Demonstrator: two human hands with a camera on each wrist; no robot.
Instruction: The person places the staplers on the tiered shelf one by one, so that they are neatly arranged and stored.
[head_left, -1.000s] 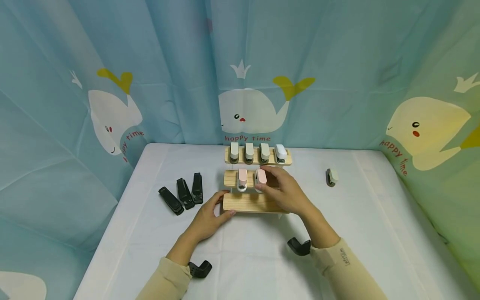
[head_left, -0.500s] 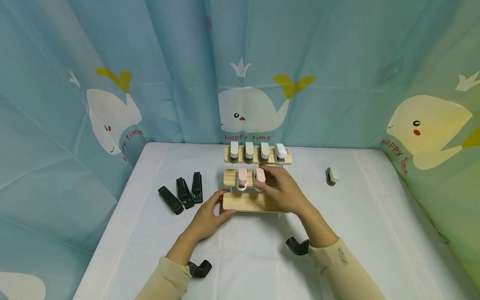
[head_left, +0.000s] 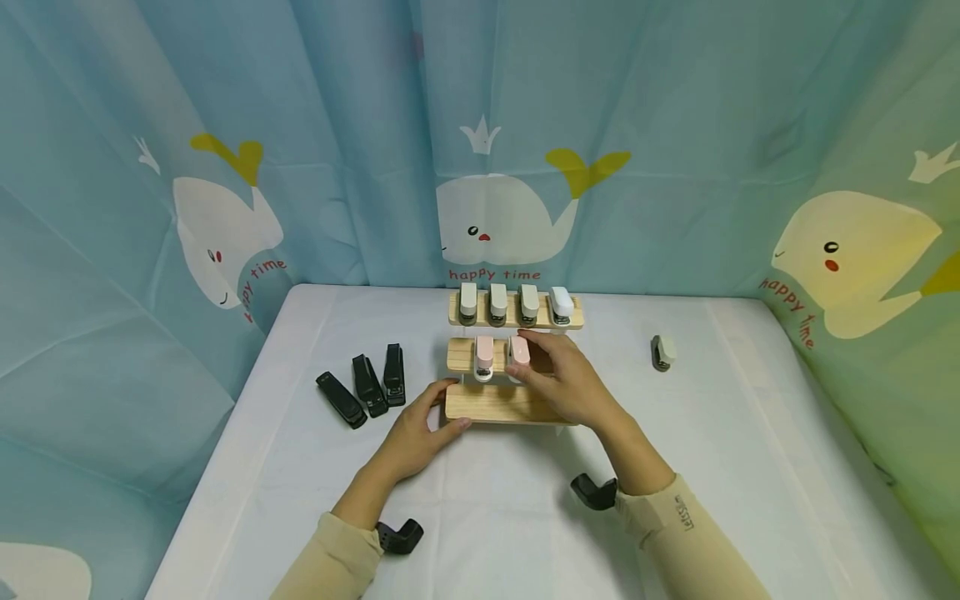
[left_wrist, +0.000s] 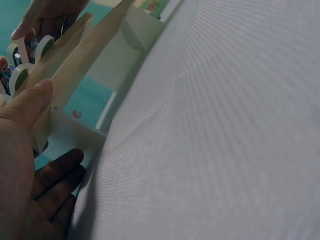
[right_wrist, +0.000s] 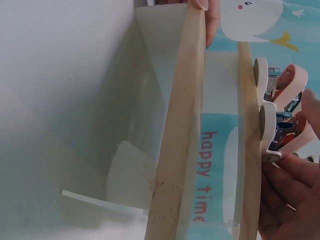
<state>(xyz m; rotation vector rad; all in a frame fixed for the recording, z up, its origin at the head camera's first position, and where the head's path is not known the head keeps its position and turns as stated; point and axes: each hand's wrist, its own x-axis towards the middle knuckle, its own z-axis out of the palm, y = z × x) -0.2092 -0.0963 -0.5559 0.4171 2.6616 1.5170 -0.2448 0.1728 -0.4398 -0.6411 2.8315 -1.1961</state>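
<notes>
A three-tier wooden display stand (head_left: 502,404) with pale supports stands on the table. My left hand (head_left: 414,435) holds the left end of its lowest shelf, the thumb on the front edge; in the left wrist view the other fingers (left_wrist: 57,180) lie beside the white support. On the middle shelf are two pink-and-white mini staplers. My right hand (head_left: 566,379) pinches the right pink stapler (head_left: 519,350) between thumb and fingers. The left pink stapler (head_left: 484,357) stands close beside it. In the right wrist view the held stapler (right_wrist: 285,131) has its base against the shelf.
Three pale grey-green mini staplers (head_left: 498,304) and a white one (head_left: 561,306) line the top shelf. Three black staplers (head_left: 368,386) lie left of the stand. Another pale mini stapler (head_left: 663,353) lies at the right. A whale-print curtain (head_left: 360,167) hangs behind the table.
The right pink stapler has shifted very slightly left under my right hand on the middle shelf. My left hand stays at the stand's lower left end.
</notes>
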